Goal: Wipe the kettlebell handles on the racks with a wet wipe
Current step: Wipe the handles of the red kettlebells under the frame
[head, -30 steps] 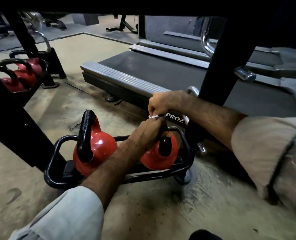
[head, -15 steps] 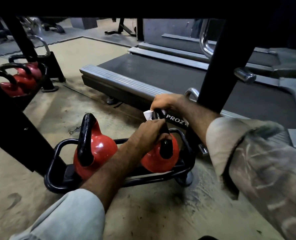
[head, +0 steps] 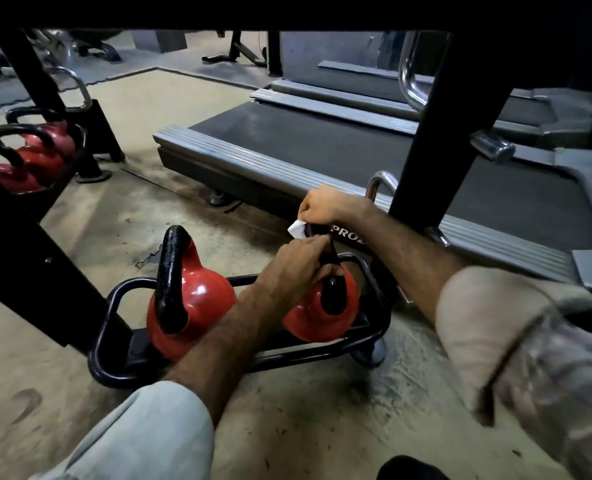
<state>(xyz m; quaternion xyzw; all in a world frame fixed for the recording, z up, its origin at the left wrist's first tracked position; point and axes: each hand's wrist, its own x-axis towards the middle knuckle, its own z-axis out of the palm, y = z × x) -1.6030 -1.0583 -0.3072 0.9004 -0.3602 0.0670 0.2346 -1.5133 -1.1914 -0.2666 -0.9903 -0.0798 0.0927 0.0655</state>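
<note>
head view shows your right hand point(head: 325, 206) just right of centre, pinching the white wet wipe point(head: 297, 229) at the top of the black handle point(head: 328, 258) of the right kettlebell point(head: 322, 311). your left hand point(head: 296, 265) is clenched around that handle just below. a second ago the wipe was nearly buried between your fists; now your right hand has lifted and a white corner hangs free on the left, so you seem to be shifting your hold or finishing this handle (i can't tell which). left of it on the low rack point(head: 114, 306), the second kettlebell point(head: 190, 306) stands untouched, its handle point(head: 171, 278) bare. more red kettlebells point(head: 35, 157) wait at the frame's upper left.
</note>
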